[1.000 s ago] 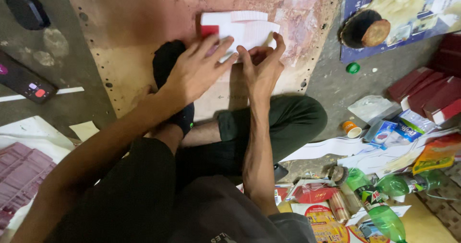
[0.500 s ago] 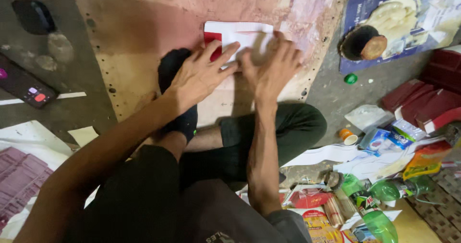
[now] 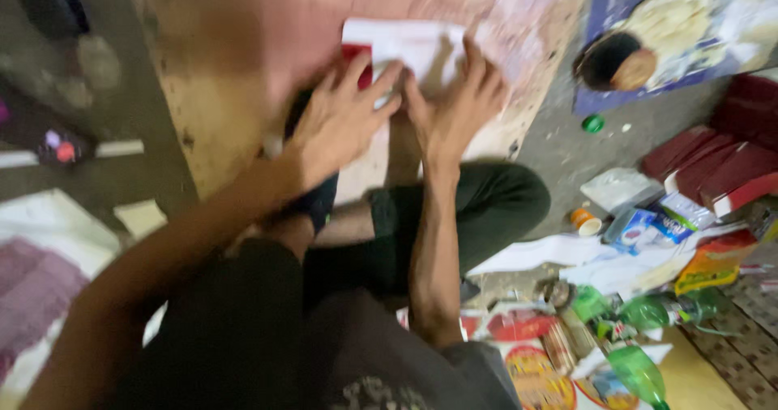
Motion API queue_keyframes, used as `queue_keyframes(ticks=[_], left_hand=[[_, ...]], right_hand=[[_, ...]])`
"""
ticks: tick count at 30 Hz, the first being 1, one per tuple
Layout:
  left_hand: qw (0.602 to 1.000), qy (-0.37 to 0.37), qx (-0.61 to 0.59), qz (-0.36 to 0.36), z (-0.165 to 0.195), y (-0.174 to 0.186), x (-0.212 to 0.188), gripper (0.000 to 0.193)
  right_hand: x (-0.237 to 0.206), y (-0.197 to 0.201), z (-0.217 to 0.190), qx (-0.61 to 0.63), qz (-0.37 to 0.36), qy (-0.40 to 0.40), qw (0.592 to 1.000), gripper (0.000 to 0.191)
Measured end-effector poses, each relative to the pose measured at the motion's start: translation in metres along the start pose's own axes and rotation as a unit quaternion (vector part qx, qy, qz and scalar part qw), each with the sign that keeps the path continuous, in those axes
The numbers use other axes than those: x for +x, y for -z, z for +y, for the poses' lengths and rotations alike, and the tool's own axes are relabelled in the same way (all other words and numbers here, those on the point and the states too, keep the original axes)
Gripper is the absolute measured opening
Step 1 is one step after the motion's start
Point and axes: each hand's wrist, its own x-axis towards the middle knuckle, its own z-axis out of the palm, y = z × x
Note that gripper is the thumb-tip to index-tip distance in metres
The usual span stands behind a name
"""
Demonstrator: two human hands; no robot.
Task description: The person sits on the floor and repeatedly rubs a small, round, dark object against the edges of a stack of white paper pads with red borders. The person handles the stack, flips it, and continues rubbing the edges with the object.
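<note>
While frame blurs, left hand [image 3: 340,118], right hand [image 3: 454,106] flat, fingers spread, pressing white paper [image 3: 409,45]

Red boxes [image 3: 713,171] right; blue-white carton [image 3: 636,228], seemingly.

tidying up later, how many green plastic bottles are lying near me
3, all on the floor at lower right: green bottle nearest the knee, second bottle beside it, third bottle lower down. Blur and clutter may hide more.
</note>
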Motion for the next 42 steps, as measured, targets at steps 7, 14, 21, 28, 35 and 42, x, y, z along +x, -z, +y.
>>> queue_keyframes(ticks=[7, 14, 21, 28, 35, 42], left_hand=[[0.994, 0.025, -0.089, 0.049, -0.001, -0.004, 0.015, 0.027], [0.988, -0.043, -0.092, 0.114, -0.007, -0.006, 0.026, 0.024], [0.989, -0.016, -0.109, 0.101, -0.009, -0.007, 0.029, 0.025], [0.99, 0.001, -0.114, 0.086, -0.007, -0.008, 0.025, 0.025], [0.993, -0.028, -0.042, 0.111, -0.003, -0.008, 0.017, 0.033], [0.989, -0.009, -0.062, 0.134, 0.001, -0.008, 0.011, 0.026]], right_hand=[[0.007, 0.042, 0.044, 0.112, 0.087, -0.121, 0.982, 0.051], [0.055, 0.084, 0.105, -0.184, 0.113, 0.003, 0.976, 0.063], [0.063, 0.081, 0.135, -0.116, 0.177, -0.06, 0.975, 0.047], [0.078, 0.083, 0.15, 0.251, 0.325, -0.134, 0.902, 0.046], [0.091, 0.087, 0.145, -0.101, 0.005, -0.155, 0.983, 0.052], [0.089, 0.089, 0.156, -0.099, 0.099, -0.05, 0.989, 0.051]])
